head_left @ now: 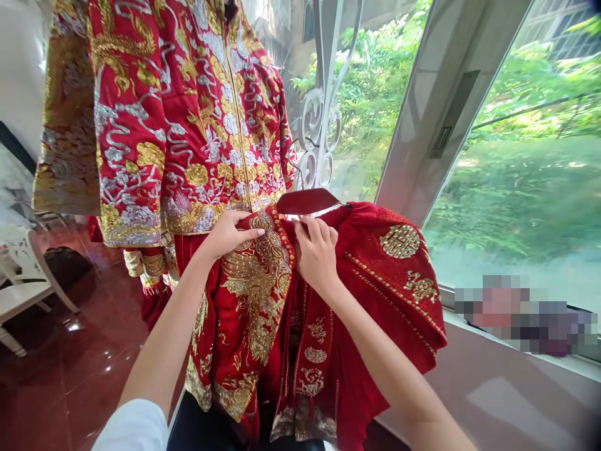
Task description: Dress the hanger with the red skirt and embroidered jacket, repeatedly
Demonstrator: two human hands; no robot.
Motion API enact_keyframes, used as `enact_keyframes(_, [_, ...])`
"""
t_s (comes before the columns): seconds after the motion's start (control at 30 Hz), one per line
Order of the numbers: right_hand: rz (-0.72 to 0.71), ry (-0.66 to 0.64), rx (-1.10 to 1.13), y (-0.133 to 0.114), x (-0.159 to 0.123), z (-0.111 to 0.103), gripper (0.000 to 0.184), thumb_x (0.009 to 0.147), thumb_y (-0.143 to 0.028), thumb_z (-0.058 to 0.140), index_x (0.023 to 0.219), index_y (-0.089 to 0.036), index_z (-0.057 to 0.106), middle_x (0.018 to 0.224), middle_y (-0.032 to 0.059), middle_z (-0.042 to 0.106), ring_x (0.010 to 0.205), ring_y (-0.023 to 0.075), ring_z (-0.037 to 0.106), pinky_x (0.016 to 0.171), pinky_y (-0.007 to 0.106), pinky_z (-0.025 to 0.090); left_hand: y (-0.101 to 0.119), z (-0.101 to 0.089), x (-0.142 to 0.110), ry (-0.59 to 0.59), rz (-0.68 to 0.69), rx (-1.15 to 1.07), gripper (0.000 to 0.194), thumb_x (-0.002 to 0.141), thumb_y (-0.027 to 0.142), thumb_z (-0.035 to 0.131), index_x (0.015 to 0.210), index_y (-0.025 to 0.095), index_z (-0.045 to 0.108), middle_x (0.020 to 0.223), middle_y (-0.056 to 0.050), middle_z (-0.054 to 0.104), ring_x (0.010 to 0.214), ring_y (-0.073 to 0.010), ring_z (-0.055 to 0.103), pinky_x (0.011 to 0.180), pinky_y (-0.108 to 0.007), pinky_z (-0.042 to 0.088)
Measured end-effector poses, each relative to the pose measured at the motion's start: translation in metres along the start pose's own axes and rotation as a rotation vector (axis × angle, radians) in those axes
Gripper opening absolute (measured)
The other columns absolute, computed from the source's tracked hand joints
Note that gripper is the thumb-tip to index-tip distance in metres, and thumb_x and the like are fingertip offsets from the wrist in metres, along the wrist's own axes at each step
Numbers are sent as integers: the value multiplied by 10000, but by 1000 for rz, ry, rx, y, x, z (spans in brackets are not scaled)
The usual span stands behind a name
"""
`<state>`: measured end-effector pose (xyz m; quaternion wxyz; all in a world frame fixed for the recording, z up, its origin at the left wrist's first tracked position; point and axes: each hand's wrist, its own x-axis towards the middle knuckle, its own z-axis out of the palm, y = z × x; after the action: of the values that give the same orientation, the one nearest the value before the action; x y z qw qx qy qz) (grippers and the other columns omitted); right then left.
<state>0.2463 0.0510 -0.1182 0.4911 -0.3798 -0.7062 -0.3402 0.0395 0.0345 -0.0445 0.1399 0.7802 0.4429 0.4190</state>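
Note:
A red jacket (256,294) with gold phoenix embroidery and a beaded front edge hangs from a dark red hanger (310,202). My left hand (229,238) is closed on its shoulder part, thumb over the embroidered cloth and fingers partly hidden behind it. With bent fingers, my right hand (317,250) grips the jacket's front edge just below the hanger; the fingertips are partly hidden. On the right, the red sleeve (399,275) spreads out with gold round motifs. Between the front edges, a red inner panel (317,357) with pale gold motifs shows.
Another red jacket (211,125), thick with gold and silver embroidery, hangs behind on the left. A white metal scroll grille (319,131) stands before the window. A white chair (32,282) is at the left on the shiny red floor (94,376). Blurred-out items lie on the windowsill (577,369).

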Motion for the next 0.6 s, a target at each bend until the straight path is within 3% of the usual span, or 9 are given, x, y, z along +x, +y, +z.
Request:
enact_keyframes(0.13, [37,-62,17,-8,1,-3,221,889,-117,417,900,-147,636,955,101,659,955,227,533,904,364,312,-5,-3,6,-55,-73,-196,347,647,448,753,839,161,711,801,-38,704,730,-157,627,700,-287,504])
enact_keyframes(0.27, [106,-118,15,-17,3,-8,229,873,-161,436,732,-161,617,722,60,646,740,196,541,837,335,328,-8,-7,12,-50,-69,-224,361,621,442,777,830,153,721,802,-38,707,732,-158,627,681,-271,500])
enact_keyframes(0.4, [188,-366,-2,-18,20,-15,323,915,-222,383,741,-148,644,721,99,674,724,210,597,812,339,355,-3,-12,18,-27,-24,-212,352,657,451,749,841,153,721,841,-42,713,754,-161,630,714,-286,501])
enact_keyframes(0.5, [269,-585,-52,-13,43,-18,422,971,-266,277,887,-127,667,797,148,697,738,240,640,710,333,387,1,-14,20,-75,5,-178,324,680,460,723,797,158,710,804,-27,703,722,-147,613,721,-297,495])
enact_keyframes(0.6, [255,-759,-26,-5,63,-16,347,953,-253,343,1010,-139,666,958,163,706,861,268,660,669,311,404,1,-14,21,-82,39,-172,318,684,477,710,716,162,684,721,-6,671,662,-127,575,697,-291,484])
